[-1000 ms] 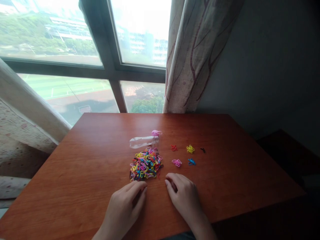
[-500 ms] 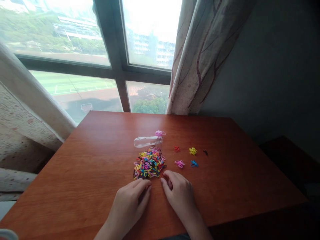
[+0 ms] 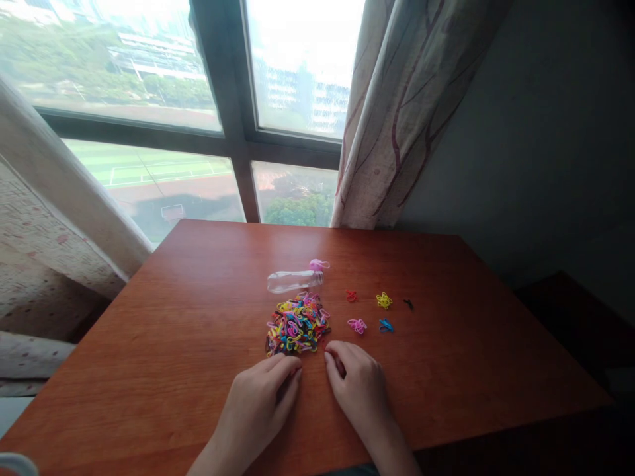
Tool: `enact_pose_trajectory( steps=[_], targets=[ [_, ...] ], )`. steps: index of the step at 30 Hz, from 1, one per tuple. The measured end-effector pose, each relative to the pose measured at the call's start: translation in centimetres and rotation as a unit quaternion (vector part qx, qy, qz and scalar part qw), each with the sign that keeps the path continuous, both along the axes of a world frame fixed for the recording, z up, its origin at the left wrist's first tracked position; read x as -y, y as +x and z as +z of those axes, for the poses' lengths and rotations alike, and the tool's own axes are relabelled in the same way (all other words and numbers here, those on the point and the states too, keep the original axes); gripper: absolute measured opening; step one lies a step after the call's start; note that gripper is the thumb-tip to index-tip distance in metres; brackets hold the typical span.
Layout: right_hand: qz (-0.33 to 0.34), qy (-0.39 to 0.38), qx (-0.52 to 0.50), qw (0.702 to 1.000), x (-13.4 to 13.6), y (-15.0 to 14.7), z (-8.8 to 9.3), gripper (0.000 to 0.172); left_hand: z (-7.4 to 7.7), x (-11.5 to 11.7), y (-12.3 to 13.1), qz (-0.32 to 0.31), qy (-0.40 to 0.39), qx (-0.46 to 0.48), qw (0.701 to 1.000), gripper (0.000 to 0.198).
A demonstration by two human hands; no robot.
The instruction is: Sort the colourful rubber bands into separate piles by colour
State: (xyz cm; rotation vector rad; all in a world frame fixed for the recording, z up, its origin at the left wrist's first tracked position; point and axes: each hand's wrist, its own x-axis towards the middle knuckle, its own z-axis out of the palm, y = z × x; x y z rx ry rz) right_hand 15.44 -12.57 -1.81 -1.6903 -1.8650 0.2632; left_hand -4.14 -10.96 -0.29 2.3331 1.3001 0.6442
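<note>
A heap of small multicoloured rubber bands [image 3: 297, 324] lies on the wooden table [image 3: 163, 330]. At its near edge, my left hand [image 3: 262, 396] rests with thumb and forefinger pinched together; a speck of red shows there, too small to name. My right hand [image 3: 357, 380], at the heap's near right, is closed in a pinch, with a bit of red rubber band [image 3: 325, 344] at its fingertips. Farther right are small groups sorted by colour: red bands [image 3: 351, 296], yellow bands [image 3: 383, 301], pink bands [image 3: 357, 325], blue bands [image 3: 385, 325] and black bands [image 3: 408, 304].
Behind the heap a clear plastic bottle [image 3: 292, 281] lies on its side, its pink cap [image 3: 317, 264] beside the neck. A window [image 3: 238, 142] and a curtain [image 3: 381, 132] stand beyond the table. A white rim [image 3: 17, 463] shows at the lower left corner.
My right hand has shifted slightly right, away from the left hand. My left hand keeps almost the same place and pinch. The heap and the colour groups look unchanged.
</note>
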Motion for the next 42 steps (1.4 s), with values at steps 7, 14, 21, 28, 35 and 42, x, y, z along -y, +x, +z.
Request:
enact_pose_trajectory(
  steps=[7,14,21,28,35,42],
  targets=[
    [-0.029,0.036,-0.050,0.998,-0.9,2.0,0.4,0.018,-0.2,0.1,-0.1,0.000,0.000,-0.003,1.000,0.018],
    [-0.077,0.016,0.032,0.996,-6.9,6.1,2.4,0.014,-0.3,0.1,-0.1,0.001,0.014,-0.002,1.000,0.018],
    [-0.063,0.003,0.067,0.996,-8.7,6.7,1.8,0.016,-0.2,0.2,0.0,-0.006,0.021,-0.002,1.000,0.019],
    [-0.026,0.029,0.005,0.999,-5.7,4.8,1.5,0.020,-0.1,0.2,0.0,-0.005,0.008,-0.012,1.000,0.020],
    [0.020,0.004,-0.019,1.000,-2.3,0.9,0.4,0.018,0.0,0.3,0.0,0.005,0.004,-0.003,1.000,0.019],
    [0.024,0.004,-0.005,1.000,-1.2,-0.9,0.0,0.016,-0.1,0.0,0.0,0.039,0.033,0.027,0.998,0.017]
  ],
)
